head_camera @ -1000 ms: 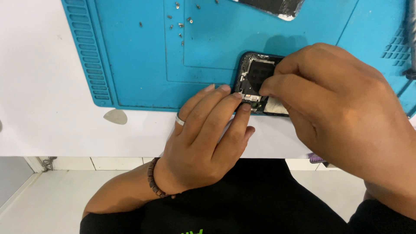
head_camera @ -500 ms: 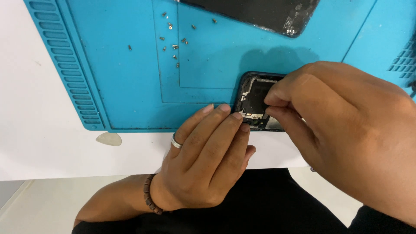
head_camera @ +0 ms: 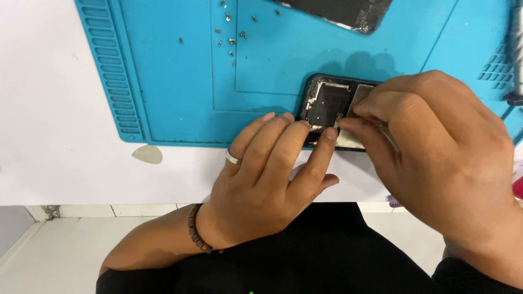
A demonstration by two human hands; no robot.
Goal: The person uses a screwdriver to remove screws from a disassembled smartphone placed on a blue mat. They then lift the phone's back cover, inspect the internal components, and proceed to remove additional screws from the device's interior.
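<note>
Phone (head_camera: pixel 327 100) open, both hands' fingers (head_camera: pixel 321 139) on internals.

Opened phone (head_camera: pixel 332 100): right half and lower edge hidden under the right hand (head_camera: pixel 436 163). Whatever its fingertips pinch is concealed. Detached screen (head_camera: pixel 338 12) cut off by top edge. Loose screws (head_camera: pixel 231 41) too small to identify. Tool (head_camera: pixel 516 54) at right edge cropped.

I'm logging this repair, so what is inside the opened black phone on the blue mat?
Inside the opened black phone a dark metal shield plate and silvery brackets show. The right hand and left hand cover its right side and lower edge, so the rest is hidden.
</note>
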